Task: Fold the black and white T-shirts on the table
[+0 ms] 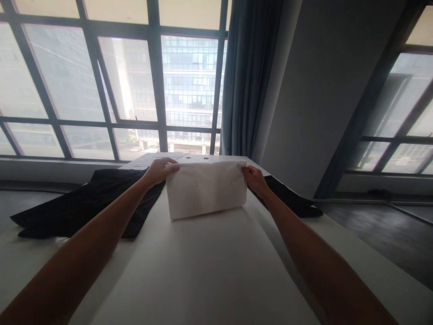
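The far end of the white table [206,271] is backed by a large dark-framed window [71,72], flanked by a blue-grey curtain [246,81]. Black cloth [88,194] is spread to the left, partly hidden by the left forearm; a second black piece [292,195] is seen beyond the right forearm. Part of the tabletop is blocked from view by a white sheet [206,189], held up between the hands above the table's middle. Its upper left corner is pinched by the closed fingers of the left hand [159,171], its upper right corner by those of the right hand [255,178]. A thin, roughly rectangular shape is shown, faintly creased and matte; whether cloth or paper cannot be told.
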`<action>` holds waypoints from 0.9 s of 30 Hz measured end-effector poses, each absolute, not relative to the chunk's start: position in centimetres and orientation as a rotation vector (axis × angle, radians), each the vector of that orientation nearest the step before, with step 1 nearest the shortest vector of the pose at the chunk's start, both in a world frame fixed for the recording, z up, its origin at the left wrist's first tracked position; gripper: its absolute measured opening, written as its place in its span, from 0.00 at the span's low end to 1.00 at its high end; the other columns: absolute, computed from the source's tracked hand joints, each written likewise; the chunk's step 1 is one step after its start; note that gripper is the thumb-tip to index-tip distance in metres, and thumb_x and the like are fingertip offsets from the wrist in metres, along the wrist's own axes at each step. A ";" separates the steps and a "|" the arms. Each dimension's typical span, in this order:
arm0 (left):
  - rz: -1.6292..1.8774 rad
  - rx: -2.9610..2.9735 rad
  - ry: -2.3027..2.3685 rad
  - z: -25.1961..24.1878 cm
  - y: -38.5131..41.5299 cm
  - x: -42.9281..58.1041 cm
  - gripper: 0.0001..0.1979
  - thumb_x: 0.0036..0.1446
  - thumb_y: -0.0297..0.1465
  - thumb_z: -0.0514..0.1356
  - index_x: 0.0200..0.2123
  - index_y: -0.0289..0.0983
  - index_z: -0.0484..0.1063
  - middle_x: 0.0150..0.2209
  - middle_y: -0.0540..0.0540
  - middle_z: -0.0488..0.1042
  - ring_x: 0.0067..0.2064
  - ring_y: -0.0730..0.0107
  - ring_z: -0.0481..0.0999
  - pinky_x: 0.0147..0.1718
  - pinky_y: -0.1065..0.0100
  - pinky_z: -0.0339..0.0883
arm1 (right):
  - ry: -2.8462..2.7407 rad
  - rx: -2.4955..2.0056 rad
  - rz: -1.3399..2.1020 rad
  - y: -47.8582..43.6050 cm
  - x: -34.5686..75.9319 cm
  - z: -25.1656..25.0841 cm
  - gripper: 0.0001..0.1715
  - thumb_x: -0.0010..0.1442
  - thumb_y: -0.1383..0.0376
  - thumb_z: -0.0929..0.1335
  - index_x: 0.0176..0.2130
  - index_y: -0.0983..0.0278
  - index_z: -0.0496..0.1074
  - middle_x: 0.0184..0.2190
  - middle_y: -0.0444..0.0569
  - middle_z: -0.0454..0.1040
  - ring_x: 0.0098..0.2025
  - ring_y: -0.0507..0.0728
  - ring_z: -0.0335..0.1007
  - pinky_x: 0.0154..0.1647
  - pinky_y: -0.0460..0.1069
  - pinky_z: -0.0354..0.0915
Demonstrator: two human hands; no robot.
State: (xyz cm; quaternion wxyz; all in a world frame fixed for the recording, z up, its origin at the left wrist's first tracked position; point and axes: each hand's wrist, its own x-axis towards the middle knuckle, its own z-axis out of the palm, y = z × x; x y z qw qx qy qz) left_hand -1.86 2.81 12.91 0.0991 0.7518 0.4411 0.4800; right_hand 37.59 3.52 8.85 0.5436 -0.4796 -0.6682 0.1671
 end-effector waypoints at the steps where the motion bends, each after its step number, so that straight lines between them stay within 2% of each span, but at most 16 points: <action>1: 1.468 2.240 1.369 13.2 4.0 -1.7 0.23 0.50 0.48 0.63 0.39 0.34 0.80 0.39 0.41 0.81 0.40 0.59 0.78 0.41 0.61 0.71 | -1.571 -1.170 0.332 4.5 37.2 9.1 0.31 0.59 0.40 0.62 0.35 0.64 0.72 0.29 0.49 0.75 0.33 0.57 0.69 0.33 0.49 0.65; 6: 1.432 2.287 1.572 12.7 9.0 -0.9 0.21 0.51 0.44 0.60 0.37 0.33 0.82 0.38 0.41 0.82 0.40 0.57 0.79 0.43 0.60 0.71 | -1.592 -1.321 0.115 8.9 35.5 9.2 0.26 0.62 0.47 0.60 0.34 0.64 0.73 0.31 0.50 0.76 0.36 0.58 0.71 0.39 0.50 0.65; 10: 1.404 2.246 1.639 11.7 11.5 -0.8 0.20 0.53 0.42 0.60 0.38 0.34 0.82 0.38 0.42 0.83 0.40 0.57 0.79 0.43 0.63 0.71 | -1.633 -1.373 0.065 11.2 35.0 8.7 0.27 0.64 0.48 0.59 0.35 0.65 0.74 0.32 0.51 0.77 0.37 0.58 0.72 0.41 0.50 0.65; 13: 1.324 2.199 1.752 11.0 12.7 -0.9 0.21 0.55 0.42 0.58 0.43 0.33 0.81 0.41 0.41 0.82 0.44 0.55 0.79 0.46 0.63 0.70 | -1.669 -1.463 0.074 12.4 34.9 8.3 0.29 0.67 0.49 0.57 0.42 0.66 0.75 0.38 0.54 0.79 0.42 0.60 0.74 0.45 0.50 0.65; 15: 1.191 2.136 1.925 10.0 12.9 -0.4 0.23 0.58 0.40 0.57 0.50 0.32 0.77 0.47 0.37 0.80 0.48 0.52 0.78 0.49 0.60 0.69 | -1.678 -1.631 0.109 12.9 34.5 7.8 0.30 0.69 0.51 0.56 0.51 0.67 0.73 0.46 0.58 0.78 0.49 0.62 0.73 0.50 0.51 0.64; 18: 0.872 2.148 2.181 7.4 12.2 1.9 0.28 0.61 0.37 0.54 0.62 0.28 0.66 0.57 0.29 0.73 0.58 0.44 0.72 0.55 0.52 0.65 | -1.723 -1.925 0.162 12.9 32.3 6.5 0.37 0.69 0.52 0.56 0.66 0.72 0.58 0.60 0.66 0.67 0.61 0.66 0.65 0.59 0.56 0.60; 20: 0.670 2.316 2.152 5.0 11.3 4.3 0.30 0.63 0.38 0.53 0.64 0.29 0.61 0.63 0.28 0.66 0.64 0.43 0.65 0.60 0.48 0.58 | -1.889 -1.962 0.155 12.4 29.9 5.3 0.40 0.69 0.51 0.57 0.69 0.72 0.52 0.67 0.66 0.58 0.66 0.68 0.58 0.64 0.59 0.54; 23: 0.441 2.477 1.943 1.4 10.0 7.9 0.28 0.67 0.41 0.46 0.65 0.33 0.61 0.67 0.31 0.61 0.67 0.46 0.60 0.64 0.43 0.50 | -2.281 -1.731 0.164 11.6 26.0 3.4 0.37 0.69 0.52 0.57 0.69 0.66 0.55 0.70 0.58 0.54 0.70 0.63 0.49 0.69 0.59 0.44; 27: 0.276 2.511 1.767 -1.3 9.8 9.5 0.28 0.68 0.36 0.41 0.66 0.34 0.61 0.68 0.34 0.57 0.70 0.48 0.55 0.64 0.42 0.49 | -2.510 -1.602 0.207 11.1 23.3 1.7 0.34 0.71 0.54 0.53 0.69 0.65 0.55 0.72 0.56 0.49 0.73 0.61 0.40 0.71 0.62 0.35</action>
